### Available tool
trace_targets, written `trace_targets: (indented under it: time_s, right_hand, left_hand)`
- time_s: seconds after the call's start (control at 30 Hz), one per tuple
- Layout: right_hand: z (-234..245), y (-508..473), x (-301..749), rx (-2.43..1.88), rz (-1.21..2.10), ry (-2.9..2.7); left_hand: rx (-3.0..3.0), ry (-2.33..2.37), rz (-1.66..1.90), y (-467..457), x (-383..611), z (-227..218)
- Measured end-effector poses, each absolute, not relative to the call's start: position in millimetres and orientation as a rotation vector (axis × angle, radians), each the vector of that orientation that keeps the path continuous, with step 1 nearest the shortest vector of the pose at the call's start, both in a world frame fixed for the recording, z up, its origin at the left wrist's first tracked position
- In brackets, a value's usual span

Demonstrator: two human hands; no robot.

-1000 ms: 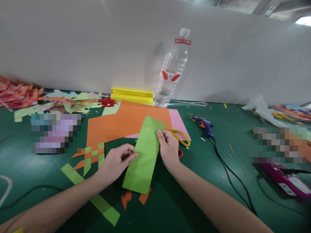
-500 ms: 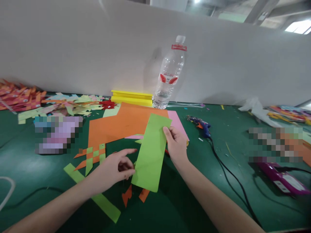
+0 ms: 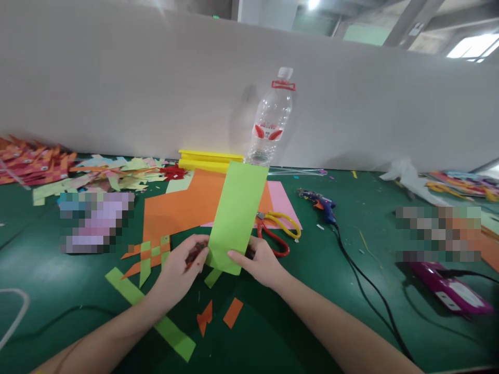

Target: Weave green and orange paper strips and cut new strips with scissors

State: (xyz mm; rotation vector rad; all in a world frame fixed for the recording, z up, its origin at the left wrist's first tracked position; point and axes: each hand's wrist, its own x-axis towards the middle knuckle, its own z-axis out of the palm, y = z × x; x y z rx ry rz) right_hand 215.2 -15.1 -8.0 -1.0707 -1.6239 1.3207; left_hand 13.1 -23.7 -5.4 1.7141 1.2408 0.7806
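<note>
A light green sheet of paper (image 3: 238, 215) is raised, tilted, above the table. My right hand (image 3: 263, 262) pinches its lower right edge, thumb in front and fingers behind. At the lower left edge, my left hand (image 3: 183, 267) is closed with the thumb tip at the paper; part of its fingers is hidden. Red- and yellow-handled scissors (image 3: 278, 244) lie just beyond my right hand. Left of my left hand is a woven orange and green paper fish (image 3: 150, 254). A long green strip (image 3: 175, 338) passes under my left forearm, and orange scraps (image 3: 233, 312) lie in front.
Orange sheets (image 3: 175, 208) and a pink sheet (image 3: 283, 200) lie behind. A water bottle (image 3: 271, 119) stands by the wall, next to a yellow bar (image 3: 206, 160). A glue gun (image 3: 319, 202) with a cord and a purple power strip (image 3: 448, 291) are on the right. Paper scraps (image 3: 113, 174) pile at back left.
My right hand has moved down from the paper's upper right edge to its lower part. The paper has risen slightly, my left hand has closed at its edge, and the scissors have come into view.
</note>
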Motion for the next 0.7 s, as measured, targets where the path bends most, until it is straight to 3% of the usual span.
trace_targets:
  time_s: [0.47, 0.7]
  right_hand:
    - [-17.4, -6.6, 221.8, -1.213, 1.03, -1.705]
    - [-17.4, -3.9, 223.4, -1.154, 1.112, -1.626]
  left_hand:
    - [1.612, 1.178, 0.755, -24.7, 20.7, -17.3]
    - [1.763, 1.171, 0.604, -27.0, 19.4, -13.0]
